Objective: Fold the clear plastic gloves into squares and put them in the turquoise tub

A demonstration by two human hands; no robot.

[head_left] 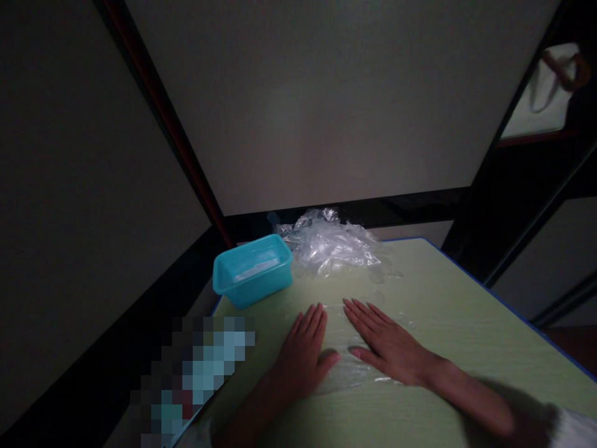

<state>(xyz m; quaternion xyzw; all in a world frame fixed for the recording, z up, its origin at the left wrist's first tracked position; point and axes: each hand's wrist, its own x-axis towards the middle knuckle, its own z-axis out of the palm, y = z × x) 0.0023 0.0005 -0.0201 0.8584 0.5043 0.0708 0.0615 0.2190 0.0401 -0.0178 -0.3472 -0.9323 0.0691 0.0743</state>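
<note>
I am looking down at a pale green table (pixel 443 298) with a blue edge, and both hands are lying palm-down on it near the middle of the near edge. The left hand (pixel 305 358) is resting flat, its fingers (pixel 313 317) held close together and pointing toward the far edge, with the thumb sticking out to the right. The right hand (pixel 389 345) is lying just beside it, angled toward the far left corner, its fingers (pixel 366 314) stretched out straight and only slightly fanned, the thumb tucked toward the left hand. Neither hand is pinching anything. Both are pressing on a thin clear plastic sheet (pixel 342 373) that is lying flat on the table under and between them. I am making it out mainly by its faint glints, and I cannot tell exactly where its edges are running. At the far left corner a teal tub (pixel 261 287) is sitting upright with something pale inside that I cannot identify. Just beside the tub, along the far edge, a crumpled heap of clear plastic (pixel 331 246) is catching the light, well apart from both hands. The room around the table is dim.
</note>
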